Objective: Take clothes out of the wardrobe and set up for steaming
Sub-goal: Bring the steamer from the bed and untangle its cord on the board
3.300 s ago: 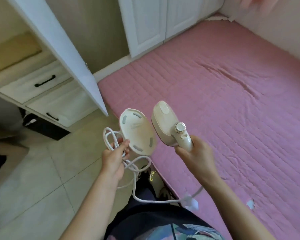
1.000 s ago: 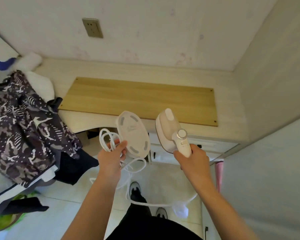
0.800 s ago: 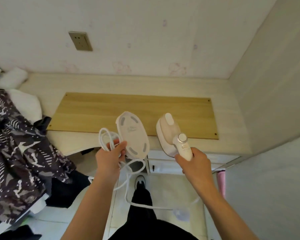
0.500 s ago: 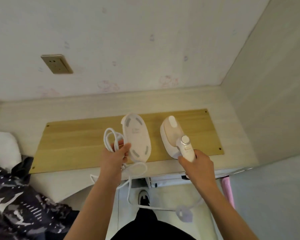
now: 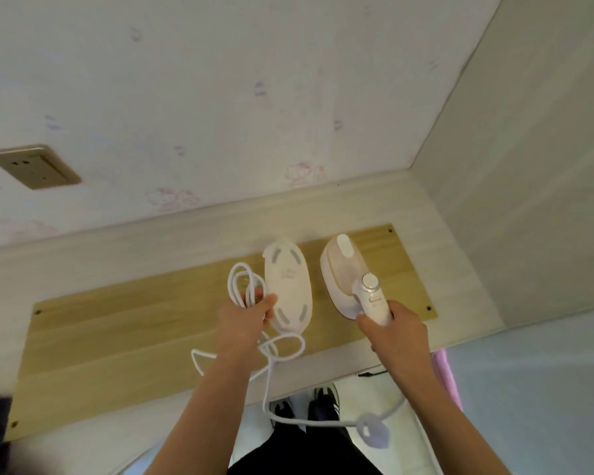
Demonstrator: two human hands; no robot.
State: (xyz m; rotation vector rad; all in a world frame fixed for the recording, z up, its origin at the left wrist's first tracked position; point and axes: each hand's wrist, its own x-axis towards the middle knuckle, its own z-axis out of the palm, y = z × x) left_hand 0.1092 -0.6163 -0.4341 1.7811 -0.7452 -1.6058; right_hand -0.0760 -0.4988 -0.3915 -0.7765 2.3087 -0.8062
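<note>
— Wood first: what sits over that plank (image 5: pixel 124 334) on the desk (image 5: pixel 436 234), seen from your head?

— Both my hands, above its right part. My right hand (image 5: pixel 396 332) has its fingers curled round the handle of the steamer (image 5: pixel 348 279), which hangs over the plank's right end, its broad cream head pointing toward the wall (image 5: pixel 220 97) and the round dial facing up.

— And the other hand?

— My left hand (image 5: pixel 242 318) pinches the oval base plate (image 5: pixel 288 286), just left of the steamer, thumb on its face. The same fingers are clamped on a bundle of white cord (image 5: pixel 240 286), looped at the plate's left edge.

— Where does the cord run?

— Loose coils droop under my left wrist over the plank's near edge, then a strand drops below the desk and swings right to a blurred plug (image 5: pixel 372 431) that hangs under my right forearm.

— Anything else near the plank?

— A tan wall socket (image 5: pixel 33 166) up and to its left, and my dark shoes (image 5: pixel 306 402) on the floor beneath its near edge.
</note>
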